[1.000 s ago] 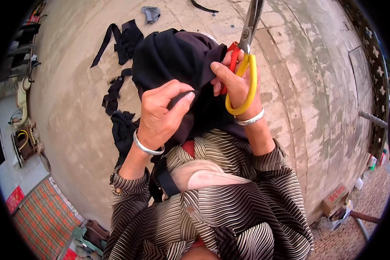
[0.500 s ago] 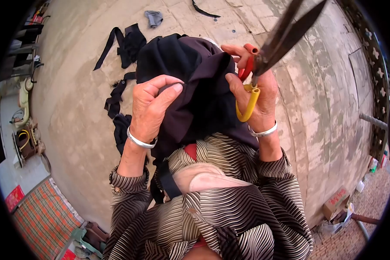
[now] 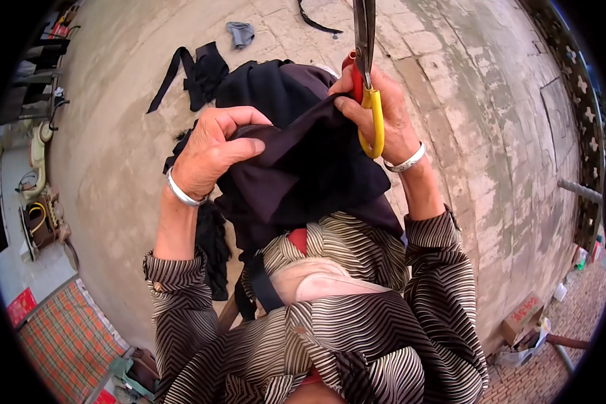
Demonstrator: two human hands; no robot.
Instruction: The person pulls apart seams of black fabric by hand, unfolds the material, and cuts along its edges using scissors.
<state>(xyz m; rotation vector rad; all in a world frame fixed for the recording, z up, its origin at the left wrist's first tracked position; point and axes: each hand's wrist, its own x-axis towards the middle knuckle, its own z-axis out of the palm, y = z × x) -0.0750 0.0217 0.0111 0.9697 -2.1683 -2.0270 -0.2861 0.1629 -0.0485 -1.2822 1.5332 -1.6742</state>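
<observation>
Dark cloth (image 3: 283,175), black and deep purple-brown, lies over my lap and is stretched between my two hands. My left hand (image 3: 212,151) pinches its edge between thumb and forefinger. Scissors (image 3: 365,50) with one red and one yellow handle hang on my right hand (image 3: 384,114), blades pointing up and away from the cloth. The thumb and fingers of that hand also grip a raised edge of the cloth. The blades look nearly closed. Each wrist has a silver bangle.
Black cloth scraps (image 3: 205,74) and a small grey scrap (image 3: 240,34) lie on the concrete floor (image 3: 114,175). A thin black strip (image 3: 316,20) curves at the top. A plaid cloth (image 3: 74,343) is at lower left, a cardboard box (image 3: 522,320) at lower right.
The scissors swung out with blades apart, then came back upright and nearly closed. My left hand moved left, my right hand took hold of the cloth's edge, and the cloth spread wider.
</observation>
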